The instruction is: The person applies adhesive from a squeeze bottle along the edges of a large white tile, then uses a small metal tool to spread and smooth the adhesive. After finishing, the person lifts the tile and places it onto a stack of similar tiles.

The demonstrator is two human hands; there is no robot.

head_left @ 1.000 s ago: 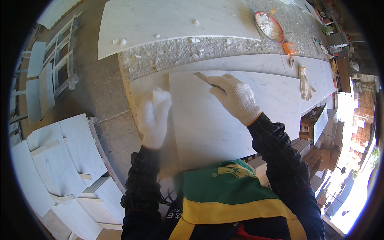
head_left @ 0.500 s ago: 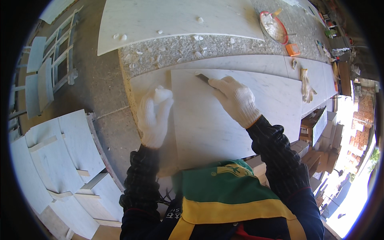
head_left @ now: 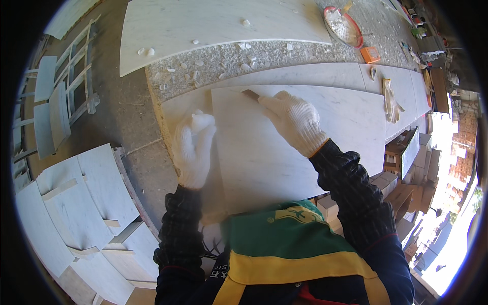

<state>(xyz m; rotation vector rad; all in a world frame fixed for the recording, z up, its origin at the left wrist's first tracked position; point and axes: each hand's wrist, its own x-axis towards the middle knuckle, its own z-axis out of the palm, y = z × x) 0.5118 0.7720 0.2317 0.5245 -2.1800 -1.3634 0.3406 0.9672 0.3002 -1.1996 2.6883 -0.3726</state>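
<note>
Both my hands wear white knit gloves. My right hand [head_left: 296, 119] grips a small scraper [head_left: 250, 94], its thin dark blade low over the far left part of a white marble slab [head_left: 300, 152]. Whether the blade touches the stone, I cannot tell. Beside the slab's left edge, my left hand [head_left: 193, 152] is closed around a soft-looking white lump [head_left: 202, 122], pinched between thumb and fingers. The slab lies on top of another pale marble strip [head_left: 325, 75].
Beyond lies another large marble slab [head_left: 218, 23] with small white chips on it. A red-rimmed bowl [head_left: 360, 38] of white paste, an orange box [head_left: 370, 55] and a loose glove [head_left: 390, 100] are at the right. Stacked panels [head_left: 76, 203] stand at the lower left.
The scraper blade has turned flatter, and the white bit at its tip no longer shows. My left hand keeps its hold on the lump. The whole view has shifted slightly.
</note>
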